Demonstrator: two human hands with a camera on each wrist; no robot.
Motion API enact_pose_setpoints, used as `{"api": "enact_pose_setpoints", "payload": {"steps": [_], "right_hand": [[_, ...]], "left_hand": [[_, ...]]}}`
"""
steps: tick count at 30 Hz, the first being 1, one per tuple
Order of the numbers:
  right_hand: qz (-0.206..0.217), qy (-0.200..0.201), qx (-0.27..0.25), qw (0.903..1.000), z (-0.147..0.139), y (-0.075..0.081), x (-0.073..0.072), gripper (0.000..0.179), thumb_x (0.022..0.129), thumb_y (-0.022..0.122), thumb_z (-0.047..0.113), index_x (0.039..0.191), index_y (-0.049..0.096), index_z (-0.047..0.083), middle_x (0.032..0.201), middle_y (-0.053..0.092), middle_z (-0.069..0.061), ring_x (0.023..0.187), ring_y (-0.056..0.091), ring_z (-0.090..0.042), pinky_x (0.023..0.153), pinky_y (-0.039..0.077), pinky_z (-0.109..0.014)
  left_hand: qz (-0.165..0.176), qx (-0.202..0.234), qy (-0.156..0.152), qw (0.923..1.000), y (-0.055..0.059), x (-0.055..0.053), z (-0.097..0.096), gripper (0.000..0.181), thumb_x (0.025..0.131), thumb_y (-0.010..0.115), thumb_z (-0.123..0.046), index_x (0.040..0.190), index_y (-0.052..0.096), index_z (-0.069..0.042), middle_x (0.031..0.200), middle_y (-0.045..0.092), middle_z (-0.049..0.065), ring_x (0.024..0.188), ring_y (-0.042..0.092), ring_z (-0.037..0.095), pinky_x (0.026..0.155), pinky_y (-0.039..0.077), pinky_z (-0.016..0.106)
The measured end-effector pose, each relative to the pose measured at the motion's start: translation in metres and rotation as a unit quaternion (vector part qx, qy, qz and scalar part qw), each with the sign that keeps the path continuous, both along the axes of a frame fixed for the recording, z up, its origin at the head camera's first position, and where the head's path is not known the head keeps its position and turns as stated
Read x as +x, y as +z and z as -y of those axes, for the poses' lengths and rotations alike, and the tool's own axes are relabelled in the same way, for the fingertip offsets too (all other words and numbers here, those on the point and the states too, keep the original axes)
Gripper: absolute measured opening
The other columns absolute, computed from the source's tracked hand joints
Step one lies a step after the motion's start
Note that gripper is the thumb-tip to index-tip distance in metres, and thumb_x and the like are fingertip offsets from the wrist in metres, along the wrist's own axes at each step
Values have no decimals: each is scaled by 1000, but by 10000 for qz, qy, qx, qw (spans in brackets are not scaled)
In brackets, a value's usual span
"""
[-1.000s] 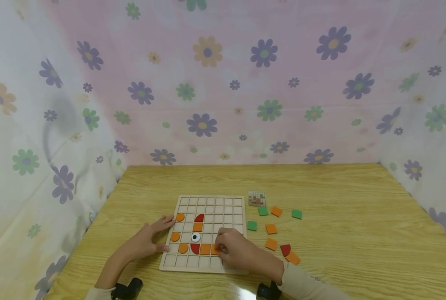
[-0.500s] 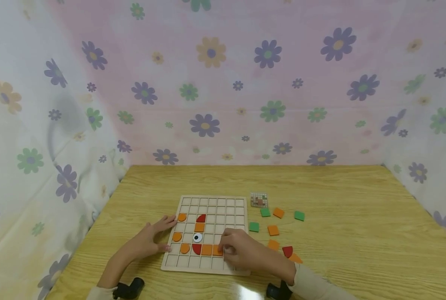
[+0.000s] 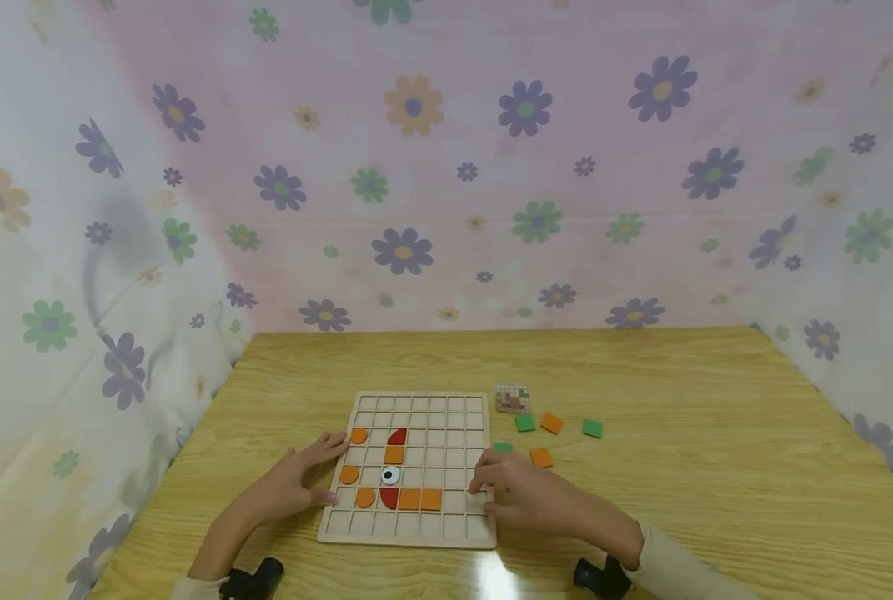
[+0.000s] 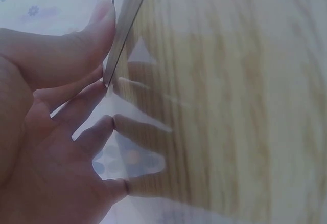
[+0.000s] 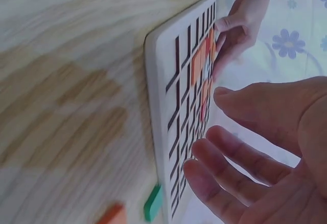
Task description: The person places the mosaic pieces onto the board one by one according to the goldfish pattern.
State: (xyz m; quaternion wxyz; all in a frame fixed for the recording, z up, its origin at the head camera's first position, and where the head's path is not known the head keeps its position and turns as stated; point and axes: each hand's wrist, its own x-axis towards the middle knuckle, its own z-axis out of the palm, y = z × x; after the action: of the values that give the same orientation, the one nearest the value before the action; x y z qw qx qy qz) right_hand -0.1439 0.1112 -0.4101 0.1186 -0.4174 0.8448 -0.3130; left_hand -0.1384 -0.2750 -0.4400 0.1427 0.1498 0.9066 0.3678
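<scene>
A light wooden grid board (image 3: 431,421) lies on the table. My left hand (image 3: 287,483) rests at its left edge, fingers spread, the thumb at the board's side in the left wrist view. Over the right edge hovers my right hand (image 3: 517,492), with nothing between thumb and fingers in the right wrist view. In the grid sit several orange round pieces (image 3: 365,497), a red quarter-round piece (image 3: 389,498) beside two orange square tiles (image 3: 431,499), and an eye piece (image 3: 390,475). Above the eye are an orange square (image 3: 393,454) and another red quarter-round (image 3: 397,436).
A small pattern card (image 3: 513,398) lies by the board's upper right corner. Loose green tiles (image 3: 592,428) and orange tiles (image 3: 541,457) are scattered to the right; the right hand partly covers one green tile (image 3: 503,447). A flowered cloth (image 3: 446,192) stands around the table.
My right hand has let go of the second orange square tile in the lower row and moved right, covering loose pieces seen earlier. The left hand has stayed at the board's edge.
</scene>
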Motion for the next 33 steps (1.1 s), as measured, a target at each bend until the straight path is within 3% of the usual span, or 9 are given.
{"api": "enact_pose_setpoints", "payload": {"steps": [3, 9, 15, 21, 28, 33], "right_hand": [[90, -46, 14, 9999, -14, 1, 0, 15, 93, 74, 3, 107, 75, 10, 110, 64, 1, 90, 60, -10, 72, 55, -22], [-305, -76, -79, 9995, -39, 1, -2, 17, 91, 75, -1, 105, 75, 9, 106, 67, 0, 89, 64, -11, 71, 55, -22], [-299, -207, -66, 9993, -60, 1, -4, 17, 91, 77, 3, 104, 76, 13, 107, 66, 1, 84, 59, -8, 68, 56, -25], [-405, -336, 88, 9986, -80, -6, -3, 18, 89, 79, 6, 102, 76, 17, 104, 66, 5, 90, 62, -10, 72, 56, -27], [-275, -195, -63, 9994, -104, -17, 0, 20, 87, 82, 6, 102, 75, 17, 100, 67, 4, 88, 61, -6, 68, 54, -24], [-476, -92, -109, 9988, -118, -25, 1, 22, 84, 85, 9, 102, 75, 16, 100, 67, 4, 89, 60, -2, 69, 56, -24]], "left_hand": [[4, -19, -17, 10000, 0, 1, 0, 78, 87, 82, -18, 154, 47, -1, 166, 31, 25, 155, 15, 52, 115, -5, 81], [29, 1, 8, 10000, -1, 2, 2, 79, 86, 82, -18, 154, 47, 0, 166, 30, 26, 155, 14, 53, 115, -6, 81], [-74, -109, 38, 9999, -2, 0, 0, 78, 87, 82, -18, 154, 47, -1, 166, 31, 25, 155, 15, 52, 116, -5, 80], [-8, -14, 2, 10000, -1, -1, 0, 79, 87, 82, -17, 155, 45, 0, 166, 29, 26, 155, 13, 52, 115, -7, 80], [-39, -33, -58, 10000, -1, -1, 0, 79, 88, 81, -20, 155, 45, 0, 165, 30, 26, 154, 15, 53, 114, -5, 82], [-78, -44, -63, 9999, -1, -2, 1, 78, 88, 81, -20, 155, 46, 0, 166, 31, 25, 155, 15, 52, 114, -5, 82]]}}
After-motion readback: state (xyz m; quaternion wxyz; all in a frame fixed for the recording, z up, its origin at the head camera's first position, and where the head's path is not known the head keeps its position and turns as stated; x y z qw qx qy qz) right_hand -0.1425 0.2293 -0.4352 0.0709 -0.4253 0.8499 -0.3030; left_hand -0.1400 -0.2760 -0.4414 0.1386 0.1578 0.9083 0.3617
